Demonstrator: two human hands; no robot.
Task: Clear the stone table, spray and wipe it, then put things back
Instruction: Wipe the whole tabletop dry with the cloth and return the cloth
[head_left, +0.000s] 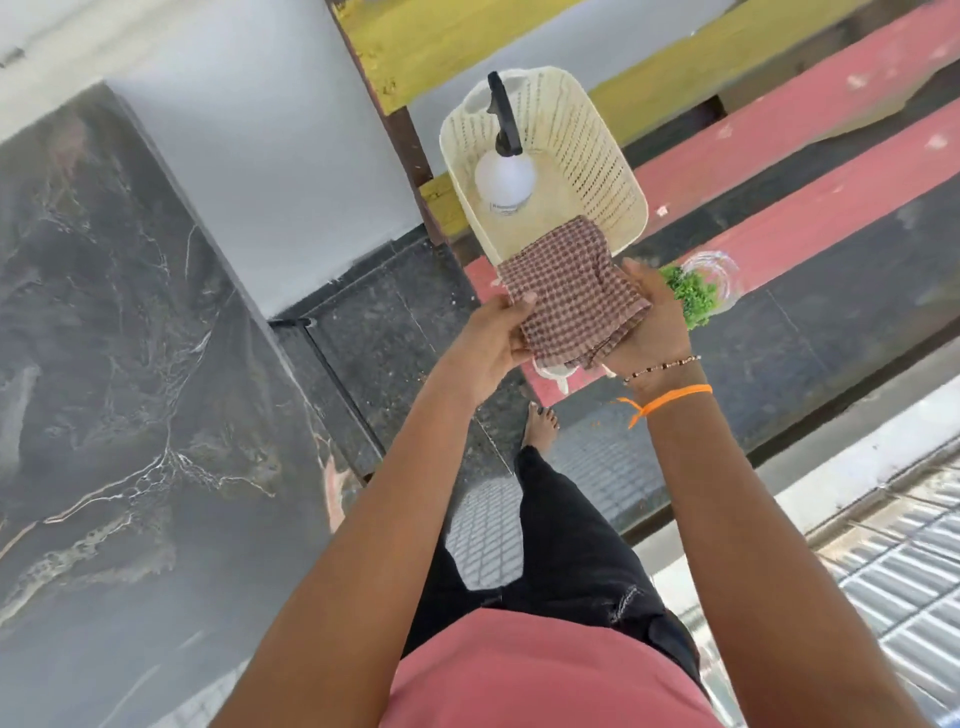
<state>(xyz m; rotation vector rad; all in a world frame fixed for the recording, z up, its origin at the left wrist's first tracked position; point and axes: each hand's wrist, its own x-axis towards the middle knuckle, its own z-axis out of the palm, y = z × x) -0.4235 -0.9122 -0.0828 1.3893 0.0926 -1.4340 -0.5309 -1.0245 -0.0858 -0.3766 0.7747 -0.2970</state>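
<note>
Both hands are gripping a checked cloth (571, 296) — left hand (493, 338) and right hand (649, 327) curling fingers round its edges — over a cream basket (587, 140) holding the spray bottle (504, 171), beside the stone table (130, 364).

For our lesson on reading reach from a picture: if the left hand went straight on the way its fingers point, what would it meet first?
The left hand points right, across the checked cloth it grips. Past that cloth it would probably meet the right hand first, though depth is unclear.
</note>
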